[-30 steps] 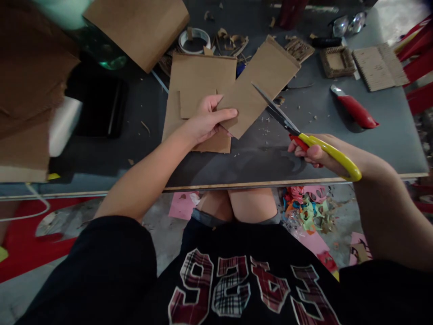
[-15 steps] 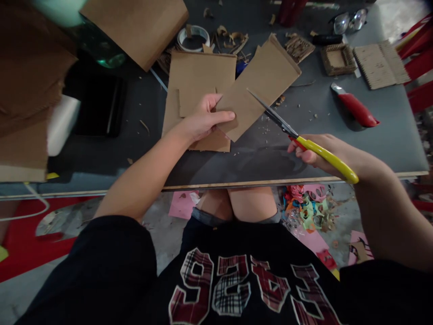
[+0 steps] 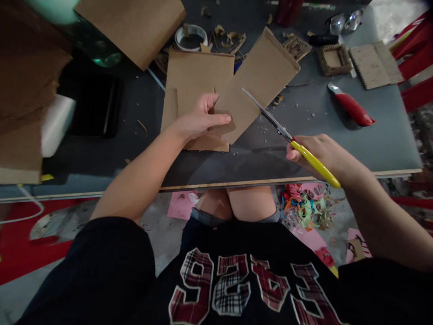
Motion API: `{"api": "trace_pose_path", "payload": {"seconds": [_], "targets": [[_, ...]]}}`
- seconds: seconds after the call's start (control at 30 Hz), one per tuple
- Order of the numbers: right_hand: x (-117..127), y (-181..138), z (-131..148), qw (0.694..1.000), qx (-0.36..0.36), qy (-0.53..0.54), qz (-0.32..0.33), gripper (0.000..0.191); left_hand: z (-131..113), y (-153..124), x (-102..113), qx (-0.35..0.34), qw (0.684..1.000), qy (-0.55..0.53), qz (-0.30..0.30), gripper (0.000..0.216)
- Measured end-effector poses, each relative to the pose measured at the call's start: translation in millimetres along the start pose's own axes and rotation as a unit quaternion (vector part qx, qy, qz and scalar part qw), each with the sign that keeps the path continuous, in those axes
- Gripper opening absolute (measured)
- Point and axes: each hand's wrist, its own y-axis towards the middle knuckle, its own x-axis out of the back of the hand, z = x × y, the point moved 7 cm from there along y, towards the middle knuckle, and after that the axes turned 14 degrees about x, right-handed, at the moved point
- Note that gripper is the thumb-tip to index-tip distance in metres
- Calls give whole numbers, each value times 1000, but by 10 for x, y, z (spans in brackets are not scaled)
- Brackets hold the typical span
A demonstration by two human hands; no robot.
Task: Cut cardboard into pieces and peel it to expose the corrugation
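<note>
My left hand (image 3: pixel 204 115) is closed on the near-left end of a cardboard piece (image 3: pixel 260 76), thumb on top and fingers underneath. This piece slants up to the right above the table. Below my left hand lie larger cardboard sheets (image 3: pixel 199 70), partly covered by the hand and the held piece. My right hand (image 3: pixel 314 151) grips scissors (image 3: pixel 287 135) with a yellow handle and long metal blades. The blades point up and left, lying over the right side of the held cardboard in view; whether they touch it I cannot tell. Some fingers of my right hand are hidden behind the handle.
A red utility knife (image 3: pixel 353 108) lies on the right of the table. Beyond it are a small cardboard tray (image 3: pixel 334 59), a ribbed cardboard piece (image 3: pixel 374 63) and glasses (image 3: pixel 345 22). A tape roll (image 3: pixel 191 37) and a dark tablet-like object (image 3: pixel 96 106) are left.
The scissors' blades have drawn closer together, and their yellow handle has swung slightly to the left. The cardboard in my left hand has shifted only a little.
</note>
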Motion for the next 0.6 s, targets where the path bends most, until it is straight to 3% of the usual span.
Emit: {"api": "trace_pose_path", "payload": {"seconds": [0.3, 0.47, 0.6], "targets": [[-22, -14, -41, 1000, 24, -20, -1, 72, -48, -11, 1, 0, 1000, 0, -15, 19], [-23, -12, -27, 1000, 22, -6, 1, 73, -12, 16, 21, 26, 998, -1, -53, 11], [-34, 15, -11, 1000, 7, -10, 13, 71, 4, 18, 4, 21, 999, -9, -39, 12]]}}
